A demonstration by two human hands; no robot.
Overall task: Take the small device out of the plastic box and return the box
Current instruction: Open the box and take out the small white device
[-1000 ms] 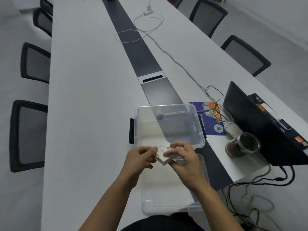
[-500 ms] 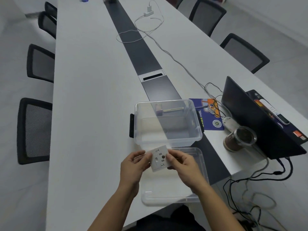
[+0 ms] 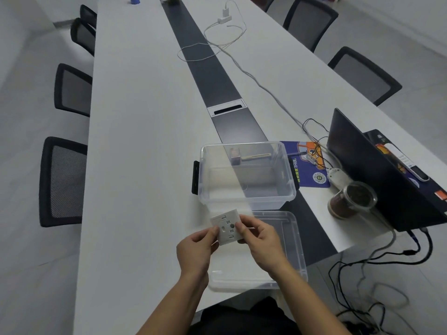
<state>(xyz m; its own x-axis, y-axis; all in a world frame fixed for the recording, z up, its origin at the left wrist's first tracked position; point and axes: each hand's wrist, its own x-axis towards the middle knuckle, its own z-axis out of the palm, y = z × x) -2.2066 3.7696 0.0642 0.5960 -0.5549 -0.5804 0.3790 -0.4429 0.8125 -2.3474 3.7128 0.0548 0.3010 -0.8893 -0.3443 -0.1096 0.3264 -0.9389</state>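
Note:
The small device (image 3: 226, 226) is a flat white square plate with slots and a round grey button. Both hands hold it above the table, just in front of the box. My left hand (image 3: 196, 247) pinches its left edge and my right hand (image 3: 262, 243) grips its right edge. The clear plastic box (image 3: 246, 199) with black side latches stands open behind the device, its inside looking empty. Its clear lid (image 3: 287, 250) lies flat on the table under my hands, near the front edge.
A mallet (image 3: 249, 157) lies behind the box. To the right are a blue mouse pad (image 3: 307, 170), a plastic cup of dark drink (image 3: 350, 201), an open laptop (image 3: 377, 175) and tangled cables (image 3: 314, 131). Chairs line both sides of the long white table (image 3: 145, 141).
The device has come up out of the box's front edge and toward me, and has turned face up in both hands. The view has shifted slightly.

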